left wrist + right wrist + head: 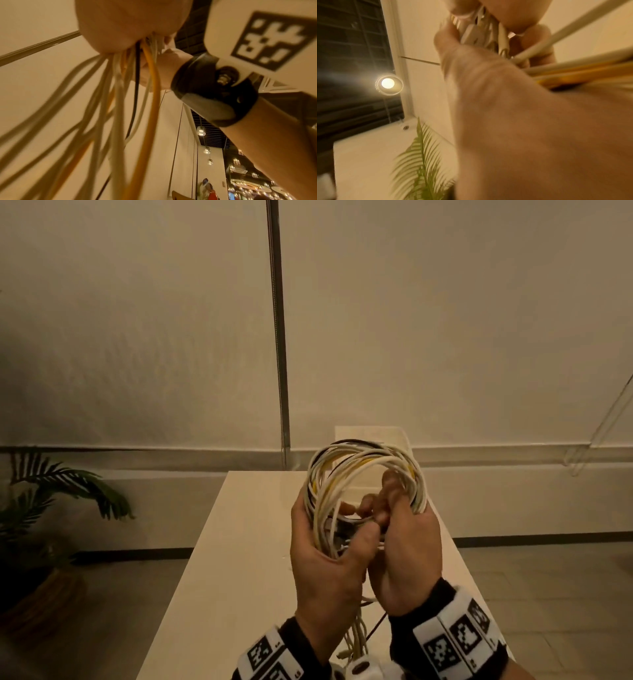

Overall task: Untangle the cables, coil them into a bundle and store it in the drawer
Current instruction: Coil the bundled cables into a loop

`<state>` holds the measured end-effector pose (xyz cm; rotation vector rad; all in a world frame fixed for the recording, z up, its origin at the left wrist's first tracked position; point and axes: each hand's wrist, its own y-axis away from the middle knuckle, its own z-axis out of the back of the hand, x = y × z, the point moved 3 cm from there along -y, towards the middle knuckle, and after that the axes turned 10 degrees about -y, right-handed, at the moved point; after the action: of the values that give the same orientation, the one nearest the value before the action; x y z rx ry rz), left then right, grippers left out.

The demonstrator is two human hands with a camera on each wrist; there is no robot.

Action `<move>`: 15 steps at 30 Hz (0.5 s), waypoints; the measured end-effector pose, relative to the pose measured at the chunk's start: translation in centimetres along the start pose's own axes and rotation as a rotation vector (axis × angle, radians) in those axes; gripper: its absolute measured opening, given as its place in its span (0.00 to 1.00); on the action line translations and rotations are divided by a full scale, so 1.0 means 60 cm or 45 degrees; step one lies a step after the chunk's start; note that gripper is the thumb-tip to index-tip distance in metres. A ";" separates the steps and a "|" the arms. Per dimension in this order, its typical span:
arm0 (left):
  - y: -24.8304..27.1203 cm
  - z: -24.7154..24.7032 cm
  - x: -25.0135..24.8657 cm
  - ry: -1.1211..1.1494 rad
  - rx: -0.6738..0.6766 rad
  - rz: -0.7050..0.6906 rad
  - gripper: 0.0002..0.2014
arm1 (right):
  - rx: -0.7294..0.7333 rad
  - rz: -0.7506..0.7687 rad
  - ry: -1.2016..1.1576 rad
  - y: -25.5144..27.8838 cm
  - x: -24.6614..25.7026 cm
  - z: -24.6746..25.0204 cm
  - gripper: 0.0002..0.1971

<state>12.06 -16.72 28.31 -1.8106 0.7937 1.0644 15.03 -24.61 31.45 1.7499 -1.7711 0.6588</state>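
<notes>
A coil of white, yellow and black cables [363,470] stands upright in the air above the pale table [239,559]. My left hand [329,546] grips the coil's left and lower strands, thumb across them. My right hand [404,539] grips the coil's right side, fingers curled through the loop. Loose cable ends [356,642] hang down between my wrists. In the left wrist view the cable strands [120,108] fan down from my palm. In the right wrist view, fingers [452,39] pinch white cables and connectors [481,33]. No drawer is visible.
A long pale table runs away from me, with a white box-like unit [373,436] at its far end. A potted palm [51,508] stands on the floor at the left. A dark vertical pole [279,337] rises in front of the wall.
</notes>
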 end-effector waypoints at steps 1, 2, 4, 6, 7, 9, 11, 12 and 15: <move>-0.005 0.001 0.002 -0.007 -0.051 0.007 0.35 | -0.013 0.016 0.034 0.002 -0.005 0.005 0.20; -0.011 0.002 0.007 0.001 -0.092 0.024 0.32 | -0.020 0.031 0.045 0.003 -0.010 0.011 0.21; -0.020 0.005 0.017 0.004 -0.120 0.050 0.28 | 0.005 0.050 0.032 0.004 -0.017 0.019 0.20; -0.023 0.007 0.021 -0.022 -0.088 0.061 0.22 | 0.041 0.049 0.028 0.004 -0.019 0.028 0.19; -0.023 0.009 0.022 -0.044 -0.061 0.060 0.20 | 0.057 0.044 0.014 0.006 -0.018 0.035 0.19; -0.028 0.015 0.023 -0.092 -0.012 0.038 0.18 | 0.130 0.019 0.010 0.005 -0.009 0.049 0.19; -0.039 0.021 0.023 -0.141 0.026 0.018 0.18 | 0.310 -0.050 0.057 -0.004 0.007 0.059 0.26; -0.046 0.023 0.023 -0.172 0.038 0.010 0.18 | 0.387 -0.095 0.120 -0.012 0.016 0.064 0.29; -0.062 0.027 0.018 -0.321 0.128 -0.050 0.15 | 0.488 -0.170 0.486 -0.048 0.056 0.067 0.30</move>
<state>15.05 -13.81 28.22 -1.5643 0.6444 1.1782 17.72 -29.90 30.75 1.8107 -1.3178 1.2449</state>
